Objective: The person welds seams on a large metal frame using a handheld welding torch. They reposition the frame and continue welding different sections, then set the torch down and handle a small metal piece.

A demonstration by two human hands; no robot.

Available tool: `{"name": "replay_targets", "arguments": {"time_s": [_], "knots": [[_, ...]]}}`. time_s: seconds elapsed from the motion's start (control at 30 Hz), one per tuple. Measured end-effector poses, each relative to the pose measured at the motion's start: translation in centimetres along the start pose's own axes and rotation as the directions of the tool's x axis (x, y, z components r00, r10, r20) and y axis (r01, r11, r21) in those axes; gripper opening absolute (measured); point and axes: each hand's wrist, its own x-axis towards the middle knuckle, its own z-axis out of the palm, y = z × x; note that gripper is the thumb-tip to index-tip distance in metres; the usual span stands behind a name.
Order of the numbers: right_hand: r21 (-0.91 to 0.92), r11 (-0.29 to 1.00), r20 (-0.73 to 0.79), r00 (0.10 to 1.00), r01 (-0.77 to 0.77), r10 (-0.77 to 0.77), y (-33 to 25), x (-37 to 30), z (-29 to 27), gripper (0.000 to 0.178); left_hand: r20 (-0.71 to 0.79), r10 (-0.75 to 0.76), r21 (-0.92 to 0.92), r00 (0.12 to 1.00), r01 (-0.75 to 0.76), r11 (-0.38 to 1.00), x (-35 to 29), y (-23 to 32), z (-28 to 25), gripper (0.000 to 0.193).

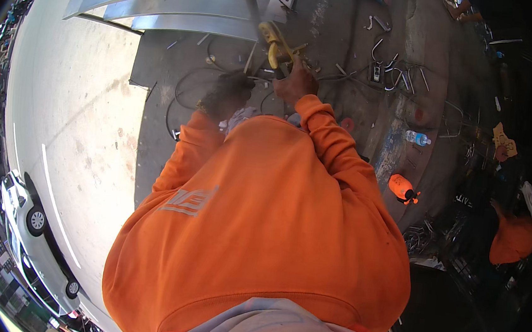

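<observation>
My right hand grips the handle of a yellow power tool, held out in front of me over the dark floor. My left hand, in a dark glove, is closed beside it, a little lower and to the left; what it holds is hidden. Both arms wear bright orange sleeves that fill the middle of the view. A thin metal rod runs up from near the tool toward the metal sheets. Bent wire loops lie on the floor under my hands.
Large grey metal sheets lie ahead at the top. Bent metal pieces, a clear plastic bottle and an orange spray bottle lie to the right. Another person in orange is at far right. A white car stands at lower left.
</observation>
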Motion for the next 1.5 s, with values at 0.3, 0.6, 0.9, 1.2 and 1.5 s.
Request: {"name": "replay_targets", "arguments": {"time_s": [0.3,0.6,0.9,1.2,1.5], "knots": [[-0.036,0.999,0.066,0.997,0.030,-0.028,-0.8,1.6,0.4,0.074,-0.710,0.239,0.048,0.662,-0.294,0.955,-3.7,3.0,-9.4,0.016],[0.962,0.033,0.272,0.958,-0.270,-0.086,1.0,0.2,-2.8,0.030,-0.890,-0.092,-0.325,0.447,-0.481,0.814,-7.3,4.5,-4.3,0.017],[0.936,-0.065,0.300,0.883,-0.345,-0.361,0.5,-4.4,-7.8,0.051,-0.682,0.397,-0.025,0.614,-0.563,0.826,-2.7,12.4,0.5,0.032],[0.969,0.190,0.238,0.812,-0.160,-0.532,-1.5,-6.2,-10.9,0.053,-0.257,0.767,0.875,0.588,-0.196,0.443,-1.6,18.9,5.7,0.033],[0.978,0.205,0.145,0.821,-0.035,-0.552,-2.5,-5.8,-11.9,0.041,-0.354,0.710,0.149,0.609,-0.712,0.686,-0.6,18.0,6.0,0.028]]}}
